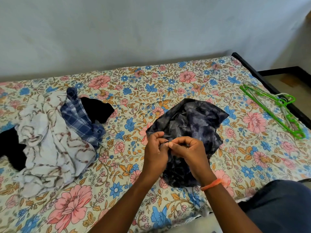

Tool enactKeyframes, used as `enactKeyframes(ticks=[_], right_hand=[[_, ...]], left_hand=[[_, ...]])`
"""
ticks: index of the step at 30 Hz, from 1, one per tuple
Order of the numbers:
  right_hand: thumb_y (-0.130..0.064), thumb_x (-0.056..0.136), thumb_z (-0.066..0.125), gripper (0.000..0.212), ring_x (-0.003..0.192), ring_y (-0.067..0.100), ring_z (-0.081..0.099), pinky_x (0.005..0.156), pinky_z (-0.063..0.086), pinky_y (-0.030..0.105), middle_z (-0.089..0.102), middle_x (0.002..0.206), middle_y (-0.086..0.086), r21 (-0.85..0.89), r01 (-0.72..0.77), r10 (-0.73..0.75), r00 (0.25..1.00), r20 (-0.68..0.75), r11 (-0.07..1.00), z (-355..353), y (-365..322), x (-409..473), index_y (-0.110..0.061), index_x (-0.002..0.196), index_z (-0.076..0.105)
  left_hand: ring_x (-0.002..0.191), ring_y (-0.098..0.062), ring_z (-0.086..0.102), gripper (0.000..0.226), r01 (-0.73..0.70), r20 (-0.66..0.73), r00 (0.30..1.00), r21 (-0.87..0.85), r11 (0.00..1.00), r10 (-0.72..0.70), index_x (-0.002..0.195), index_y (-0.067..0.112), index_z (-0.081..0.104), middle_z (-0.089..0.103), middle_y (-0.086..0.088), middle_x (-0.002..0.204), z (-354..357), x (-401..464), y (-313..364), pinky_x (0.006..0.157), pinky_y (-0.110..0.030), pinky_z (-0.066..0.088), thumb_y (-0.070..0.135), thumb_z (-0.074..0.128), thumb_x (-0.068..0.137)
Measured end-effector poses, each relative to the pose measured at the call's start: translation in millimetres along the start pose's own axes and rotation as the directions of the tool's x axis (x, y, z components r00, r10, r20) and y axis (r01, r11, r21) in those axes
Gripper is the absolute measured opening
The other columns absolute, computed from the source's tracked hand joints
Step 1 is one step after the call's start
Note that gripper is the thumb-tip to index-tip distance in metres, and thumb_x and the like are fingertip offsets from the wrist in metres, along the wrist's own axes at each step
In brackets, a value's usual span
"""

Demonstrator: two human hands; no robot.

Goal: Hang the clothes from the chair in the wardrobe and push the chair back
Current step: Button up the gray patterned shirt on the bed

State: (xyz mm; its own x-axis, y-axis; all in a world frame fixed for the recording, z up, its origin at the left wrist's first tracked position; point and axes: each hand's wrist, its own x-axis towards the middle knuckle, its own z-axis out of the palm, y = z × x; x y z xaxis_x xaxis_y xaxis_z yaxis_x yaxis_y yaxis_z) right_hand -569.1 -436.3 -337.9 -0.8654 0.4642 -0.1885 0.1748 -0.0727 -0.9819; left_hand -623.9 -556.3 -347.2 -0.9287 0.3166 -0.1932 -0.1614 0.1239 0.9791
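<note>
Both the left hand (155, 148) and right hand (187, 147) pinch a fold of the dark mottled shirt (190, 121) at centre frame with curled fingers (170, 144). It looks light, limp and shapeless, so I judge collar or shoulders the best hold before threading the green hangers (272, 110) at right.

This is a bedroom in a home. A bed (168, 78) with a flower-patterned sheet fills most of the view, pushed against a plain pale wall (134, 27), its dark frame (262, 76) showing along the right edge. Crumpled clothes (55, 132) lie heaped on the sheet, and green plastic hangers (276, 111) rest near the bed's right side. A strip of bare floor (289, 81) shows beyond the frame.
</note>
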Motion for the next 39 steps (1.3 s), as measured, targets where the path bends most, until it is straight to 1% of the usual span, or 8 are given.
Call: enactKeyframes(ticks=[7, 11, 17, 24, 30, 32, 35, 39], right_hand=[[-0.013, 0.075, 0.084, 0.020, 0.069, 0.015, 0.069, 0.066, 0.058, 0.026, 0.070, 0.084, 0.010, -0.153, 0.050, -0.063, 0.994, -0.085, 0.987, 9, 8, -1, -0.007, 0.085, 0.069], [-0.020, 0.081, 0.080, 0.014, 0.071, 0.003, 0.061, 0.060, 0.046, 0.009, 0.063, 0.081, -0.005, -0.511, 0.220, -0.359, 0.913, -0.191, 0.831, 27, 14, -10, -0.016, 0.080, 0.067], [-0.019, 0.093, 0.064, 0.015, 0.074, 0.003, 0.052, 0.065, 0.045, 0.021, 0.054, 0.081, -0.007, -0.638, 0.196, -0.356, 0.925, -0.132, 0.745, 35, 6, -15, -0.016, 0.078, 0.063], [-0.011, 0.097, 0.053, 0.021, 0.073, 0.010, 0.052, 0.060, 0.041, 0.018, 0.057, 0.080, -0.001, -0.537, 0.098, -0.249, 0.944, -0.216, 0.838, 36, 11, -14, -0.015, 0.076, 0.054], [-0.019, 0.098, 0.059, 0.015, 0.060, 0.016, 0.060, 0.061, 0.053, 0.029, 0.066, 0.065, 0.008, -0.066, -0.050, 0.036, 0.981, -0.192, 0.997, 29, 18, -9, -0.010, 0.090, 0.067], [-0.018, 0.096, 0.062, 0.015, 0.063, 0.020, 0.061, 0.065, 0.056, 0.034, 0.066, 0.066, 0.011, 0.045, -0.133, 0.136, 0.988, -0.072, 0.990, 20, 20, -5, -0.005, 0.093, 0.069], [-0.019, 0.090, 0.071, 0.012, 0.063, 0.016, 0.067, 0.062, 0.059, 0.030, 0.071, 0.071, 0.005, -0.262, -0.091, 0.082, 0.996, -0.048, 0.961, 9, 30, 2, -0.009, 0.083, 0.071], [-0.022, 0.086, 0.074, 0.011, 0.071, -0.001, 0.062, 0.065, 0.047, 0.012, 0.068, 0.076, -0.012, -0.588, 0.039, -0.191, 0.961, -0.200, 0.808, -17, 44, 6, -0.020, 0.075, 0.071]], left_hand=[[0.093, -0.022, 0.070, 0.031, 0.161, -0.067, 0.981, -0.225, 0.961, -0.181, 0.119, 0.012, 0.056, 0.069, -0.011, 0.100, 2, 1, -10, 0.085, -0.038, 0.058, 0.002, 0.064, 0.091], [0.087, -0.019, 0.071, 0.027, 0.120, -0.166, 0.973, -0.233, 0.965, -0.161, 0.112, 0.016, 0.056, 0.070, -0.008, 0.096, 6, -1, -8, 0.079, -0.036, 0.060, 0.002, 0.066, 0.090], [0.084, -0.010, 0.071, 0.032, 0.026, -0.257, 0.964, -0.174, 0.984, -0.071, 0.108, 0.027, 0.054, 0.070, -0.001, 0.091, 6, -7, -10, 0.075, -0.026, 0.057, 0.005, 0.067, 0.089], [0.065, -0.008, 0.065, 0.038, -0.129, -0.273, 0.953, 0.021, 0.991, 0.130, 0.112, 0.018, 0.049, 0.069, 0.000, 0.078, 9, -14, 0, 0.059, -0.018, 0.052, 0.007, 0.071, 0.084], [0.060, -0.014, 0.062, 0.029, 0.171, -0.188, 0.952, -0.319, 0.932, -0.239, 0.104, 0.013, 0.053, 0.068, -0.003, 0.072, 9, -2, 2, 0.055, -0.028, 0.051, 0.002, 0.070, 0.082], [0.064, -0.014, 0.061, 0.021, 0.130, -0.168, 0.973, -0.156, 0.979, -0.156, 0.099, 0.015, 0.059, 0.068, -0.002, 0.075, 3, 2, -5, 0.059, -0.030, 0.052, 0.005, 0.068, 0.083], [0.063, -0.001, 0.060, 0.014, -0.028, -0.097, 0.994, 0.215, 0.976, 0.050, 0.093, 0.019, 0.065, 0.067, 0.003, 0.077, -11, 1, -18, 0.058, -0.015, 0.049, 0.010, 0.068, 0.084], [0.064, -0.012, 0.057, 0.019, -0.133, 0.054, 0.989, 0.710, 0.692, 0.136, 0.073, 0.024, 0.057, 0.061, 0.006, 0.071, -26, 1, -52, 0.049, -0.020, 0.039, 0.008, 0.064, 0.081]])
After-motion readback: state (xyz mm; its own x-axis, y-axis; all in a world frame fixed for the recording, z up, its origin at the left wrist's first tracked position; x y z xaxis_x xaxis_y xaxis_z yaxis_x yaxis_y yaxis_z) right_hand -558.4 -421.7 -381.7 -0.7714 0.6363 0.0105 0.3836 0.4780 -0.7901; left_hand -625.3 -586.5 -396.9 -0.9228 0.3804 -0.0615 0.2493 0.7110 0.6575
